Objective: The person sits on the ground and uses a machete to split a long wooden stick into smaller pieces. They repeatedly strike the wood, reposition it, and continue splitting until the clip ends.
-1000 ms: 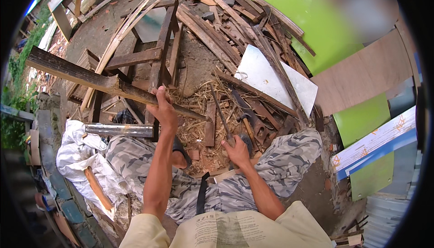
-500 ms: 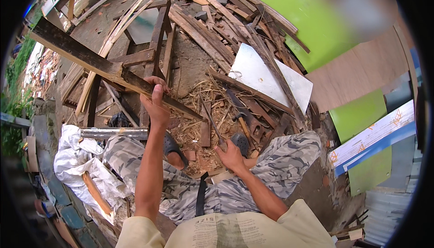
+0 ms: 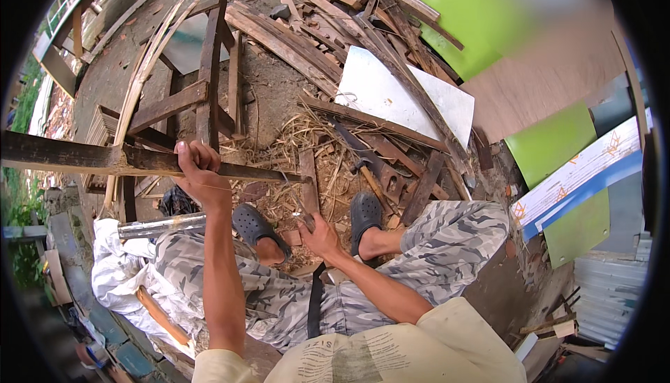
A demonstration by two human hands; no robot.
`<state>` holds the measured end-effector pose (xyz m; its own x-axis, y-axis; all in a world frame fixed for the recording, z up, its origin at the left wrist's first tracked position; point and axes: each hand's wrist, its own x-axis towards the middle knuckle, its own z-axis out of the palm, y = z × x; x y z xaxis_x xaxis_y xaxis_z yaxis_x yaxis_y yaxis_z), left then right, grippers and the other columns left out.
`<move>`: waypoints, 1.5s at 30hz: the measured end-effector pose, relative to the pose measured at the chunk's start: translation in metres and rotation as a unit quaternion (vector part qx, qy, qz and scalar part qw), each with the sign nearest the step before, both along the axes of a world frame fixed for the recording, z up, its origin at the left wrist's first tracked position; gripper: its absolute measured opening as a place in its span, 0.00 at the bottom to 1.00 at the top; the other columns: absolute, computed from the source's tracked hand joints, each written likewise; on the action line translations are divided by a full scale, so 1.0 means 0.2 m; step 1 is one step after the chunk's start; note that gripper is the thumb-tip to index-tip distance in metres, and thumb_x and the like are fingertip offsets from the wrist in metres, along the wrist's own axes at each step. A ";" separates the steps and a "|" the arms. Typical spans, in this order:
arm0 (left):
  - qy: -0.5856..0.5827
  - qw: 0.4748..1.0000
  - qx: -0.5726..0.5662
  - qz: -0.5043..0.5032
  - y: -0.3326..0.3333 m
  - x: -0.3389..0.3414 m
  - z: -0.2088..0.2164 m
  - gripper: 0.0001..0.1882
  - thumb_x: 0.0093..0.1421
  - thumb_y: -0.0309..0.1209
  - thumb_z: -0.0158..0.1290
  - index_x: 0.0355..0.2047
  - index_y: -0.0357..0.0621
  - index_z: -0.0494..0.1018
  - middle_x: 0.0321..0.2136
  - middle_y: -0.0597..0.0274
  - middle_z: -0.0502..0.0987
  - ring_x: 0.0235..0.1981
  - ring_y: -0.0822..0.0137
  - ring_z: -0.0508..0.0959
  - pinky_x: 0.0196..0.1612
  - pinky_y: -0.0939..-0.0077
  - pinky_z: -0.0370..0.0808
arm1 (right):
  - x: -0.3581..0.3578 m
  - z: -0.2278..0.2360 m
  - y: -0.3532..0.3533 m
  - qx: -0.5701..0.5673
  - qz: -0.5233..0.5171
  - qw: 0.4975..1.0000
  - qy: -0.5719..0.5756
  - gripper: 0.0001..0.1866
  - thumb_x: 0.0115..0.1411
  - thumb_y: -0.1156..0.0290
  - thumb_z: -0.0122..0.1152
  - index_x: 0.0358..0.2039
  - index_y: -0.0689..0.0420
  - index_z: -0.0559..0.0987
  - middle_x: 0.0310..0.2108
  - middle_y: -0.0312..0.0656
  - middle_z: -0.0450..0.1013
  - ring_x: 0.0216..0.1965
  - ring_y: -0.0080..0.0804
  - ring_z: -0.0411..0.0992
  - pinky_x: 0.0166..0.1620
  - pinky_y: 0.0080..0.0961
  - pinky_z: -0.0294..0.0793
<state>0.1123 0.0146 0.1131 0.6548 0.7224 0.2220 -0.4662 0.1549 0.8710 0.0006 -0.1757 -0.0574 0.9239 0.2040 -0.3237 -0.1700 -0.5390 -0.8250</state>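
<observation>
My left hand (image 3: 201, 173) is wrapped around a long, dark wooden beam (image 3: 70, 152), notched near its middle. The beam lies almost level, running from the left rim to a thinner end by a small wooden block (image 3: 308, 173) on the ground. In my right hand (image 3: 321, 235) is the handle of a long-bladed knife (image 3: 296, 201); its narrow blade points up and left, close to the beam's thin end. Whether the edge touches the wood I cannot tell. Pale wood shavings (image 3: 296, 138) lie beyond and between my feet.
A hammer (image 3: 371, 182) and a handsaw (image 3: 380, 168) lie right of the shavings. A wooden frame (image 3: 208, 83) stands at left, a scrap-wood pile (image 3: 307, 41) beyond. A white panel (image 3: 419, 97) leans on it. Green sheets (image 3: 551, 145) line the right; a white sack (image 3: 115, 264) lies by my left leg.
The beam's far-left end has swung down, so it is now nearly level. My left hand has moved left and lower; my right hand with the knife has moved left, toward the beam's end.
</observation>
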 end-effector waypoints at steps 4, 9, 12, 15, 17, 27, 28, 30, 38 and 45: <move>0.022 0.999 -0.026 0.032 0.06 0.00 -0.01 0.21 0.68 0.37 0.42 0.19 0.51 0.50 0.14 0.72 0.48 0.14 0.78 0.49 0.17 0.79 0.46 | 0.03 0.13 0.07 0.023 0.011 1.000 0.018 0.17 0.59 0.61 0.58 0.42 0.62 0.72 0.23 0.56 0.74 0.28 0.59 0.74 0.31 0.46 0.71; 0.022 0.998 -0.027 0.050 0.05 0.02 -0.03 0.21 0.67 0.37 0.44 0.19 0.51 0.50 0.14 0.73 0.49 0.13 0.79 0.49 0.17 0.80 0.46 | 0.09 0.29 0.15 0.086 0.043 0.994 -0.051 0.19 0.59 0.62 0.58 0.42 0.65 0.72 0.21 0.55 0.73 0.27 0.59 0.74 0.31 0.45 0.72; 0.022 0.998 -0.027 0.046 0.02 0.02 -0.01 0.20 0.66 0.36 0.46 0.19 0.51 0.51 0.13 0.73 0.50 0.13 0.80 0.50 0.17 0.80 0.46 | 0.06 -0.09 0.01 0.028 -0.008 1.000 -0.010 0.15 0.57 0.64 0.57 0.37 0.63 0.72 0.24 0.59 0.74 0.29 0.62 0.74 0.32 0.49 0.72; 0.015 0.998 -0.018 0.053 -0.01 0.04 0.03 0.20 0.66 0.35 0.47 0.19 0.51 0.52 0.13 0.74 0.51 0.13 0.80 0.50 0.17 0.80 0.46 | 0.08 -0.26 -0.11 -0.075 0.012 0.994 0.075 0.15 0.55 0.65 0.58 0.36 0.63 0.73 0.25 0.60 0.74 0.30 0.62 0.74 0.33 0.48 0.73; 0.014 0.997 -0.021 0.070 0.03 0.04 -0.01 0.20 0.66 0.35 0.48 0.19 0.51 0.53 0.14 0.75 0.51 0.14 0.80 0.50 0.17 0.80 0.46 | 0.06 -0.14 -0.04 -0.067 0.018 0.995 0.067 0.13 0.56 0.65 0.58 0.34 0.63 0.73 0.23 0.59 0.73 0.27 0.59 0.74 0.31 0.46 0.72; 0.036 0.995 -0.033 0.083 0.00 0.07 -0.02 0.19 0.66 0.35 0.48 0.19 0.52 0.54 0.14 0.75 0.51 0.14 0.81 0.51 0.18 0.80 0.47 | 0.06 -0.40 -0.17 -0.107 0.023 0.991 0.078 0.15 0.55 0.66 0.58 0.39 0.63 0.76 0.22 0.58 0.74 0.27 0.58 0.75 0.32 0.45 0.73; 0.036 0.994 -0.028 0.096 0.03 0.07 -0.03 0.19 0.66 0.35 0.48 0.19 0.52 0.54 0.14 0.75 0.52 0.14 0.80 0.51 0.18 0.80 0.47 | 0.12 -0.39 -0.15 -0.132 0.036 0.984 0.116 0.15 0.55 0.66 0.58 0.40 0.63 0.76 0.22 0.58 0.74 0.27 0.57 0.75 0.32 0.45 0.73; 0.049 0.992 -0.017 0.119 0.08 0.04 -0.05 0.19 0.66 0.35 0.47 0.19 0.52 0.54 0.14 0.75 0.52 0.14 0.80 0.51 0.18 0.80 0.48 | 0.13 -0.27 -0.07 -0.083 0.036 0.990 0.109 0.15 0.55 0.66 0.58 0.40 0.63 0.76 0.22 0.59 0.74 0.27 0.57 0.75 0.32 0.45 0.73; 0.047 0.991 -0.009 0.122 0.10 0.09 -0.03 0.18 0.66 0.35 0.47 0.19 0.52 0.56 0.13 0.74 0.54 0.13 0.80 0.53 0.18 0.79 0.50 | 0.12 0.01 0.09 0.004 0.042 0.999 -0.027 0.13 0.53 0.68 0.59 0.36 0.62 0.75 0.26 0.61 0.74 0.32 0.59 0.75 0.35 0.48 0.74; 0.041 0.988 -0.028 0.145 0.10 0.04 -0.03 0.18 0.65 0.34 0.48 0.19 0.51 0.55 0.12 0.74 0.54 0.13 0.80 0.53 0.17 0.81 0.49 | 0.13 -0.24 -0.04 -0.068 0.024 0.980 0.186 0.17 0.53 0.69 0.57 0.40 0.67 0.77 0.31 0.64 0.75 0.37 0.61 0.76 0.39 0.48 0.75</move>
<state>0.1210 0.0343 0.1069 0.4324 0.8921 0.1312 -0.4272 0.0746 0.9011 0.0273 -0.1831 -0.1059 0.7275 0.1765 -0.6630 -0.4161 -0.6548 -0.6309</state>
